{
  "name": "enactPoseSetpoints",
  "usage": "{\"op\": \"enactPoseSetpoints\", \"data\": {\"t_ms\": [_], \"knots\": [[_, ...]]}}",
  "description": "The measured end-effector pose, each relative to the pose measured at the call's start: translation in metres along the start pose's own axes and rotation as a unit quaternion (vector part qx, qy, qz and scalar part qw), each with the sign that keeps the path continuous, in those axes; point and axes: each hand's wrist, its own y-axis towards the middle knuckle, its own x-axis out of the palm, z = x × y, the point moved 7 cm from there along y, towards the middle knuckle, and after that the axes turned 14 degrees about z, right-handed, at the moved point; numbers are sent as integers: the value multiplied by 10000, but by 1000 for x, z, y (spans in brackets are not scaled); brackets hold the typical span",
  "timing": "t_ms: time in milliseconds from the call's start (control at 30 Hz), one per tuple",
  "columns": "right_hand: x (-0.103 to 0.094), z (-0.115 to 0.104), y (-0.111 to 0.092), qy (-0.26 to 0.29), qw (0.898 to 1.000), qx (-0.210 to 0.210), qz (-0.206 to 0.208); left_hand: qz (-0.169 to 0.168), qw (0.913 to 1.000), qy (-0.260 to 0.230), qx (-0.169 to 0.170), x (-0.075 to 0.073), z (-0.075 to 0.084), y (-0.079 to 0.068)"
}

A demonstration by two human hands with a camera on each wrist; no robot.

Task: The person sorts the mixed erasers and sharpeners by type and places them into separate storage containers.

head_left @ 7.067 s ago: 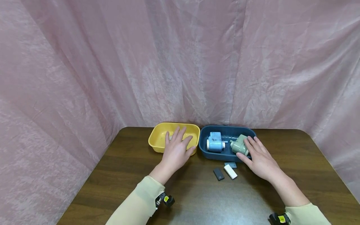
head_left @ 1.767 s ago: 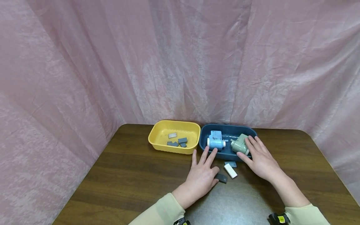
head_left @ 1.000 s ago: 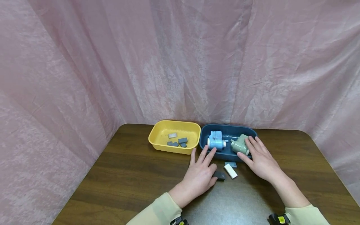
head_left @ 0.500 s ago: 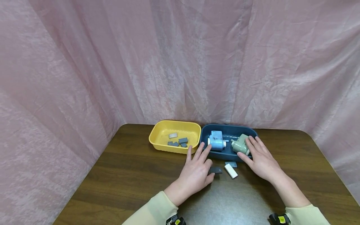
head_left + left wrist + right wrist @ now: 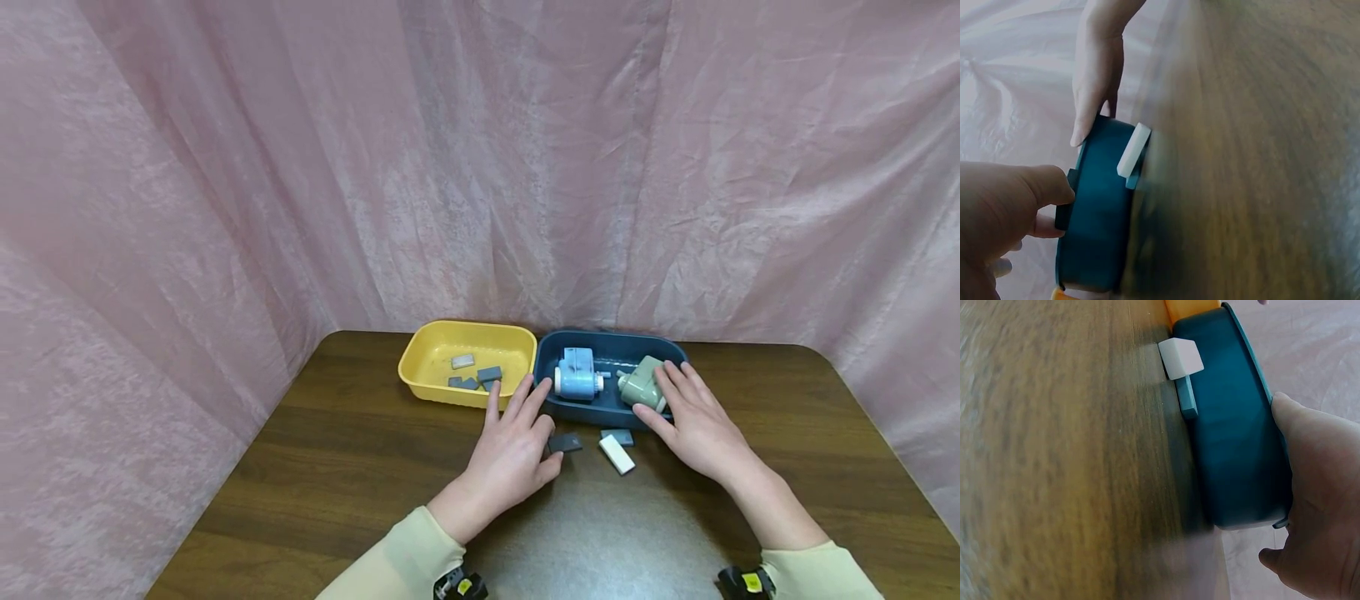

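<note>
In the head view my left hand (image 5: 504,462) pinches a small dark grey rectangular block (image 5: 566,442) between thumb and index finger, just in front of the two bins. Its other fingers stretch forward near the yellow bin (image 5: 442,392). The left wrist view shows the block (image 5: 1064,215) in this pinch. My right hand (image 5: 701,425) rests, fingers extended, at the right end of the dark blue bin (image 5: 600,417), with the thumb at the front rim. A boxy green object (image 5: 640,385) with a nozzle lies in this bin beside those fingers, partly covered.
A light blue boxy object (image 5: 576,375) with white caps sits in the blue bin. On the wooden table (image 5: 300,483) lie a white block (image 5: 617,455) and a flat blue-grey block (image 5: 617,437). Several grey blocks and a whitish block (image 5: 462,361) lie inside the yellow bin.
My left hand has moved from the yellow bin to the dark block, gripped it, and now carries it left and forward. My right hand stays at the blue bin.
</note>
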Motion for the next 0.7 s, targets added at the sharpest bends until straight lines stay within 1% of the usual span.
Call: {"op": "enactPoseSetpoints", "data": {"t_ms": [400,533,700], "knots": [[0,0,1,2,10000,-57,49,229,9994,138,-222,-16,-19,6],[0,1,1,15,10000,-45,53,257,9991,191,-262,-17,-25,8],[-1,0,1,30,10000,-23,54,408,9982,344,-276,-21,-32,10]]}}
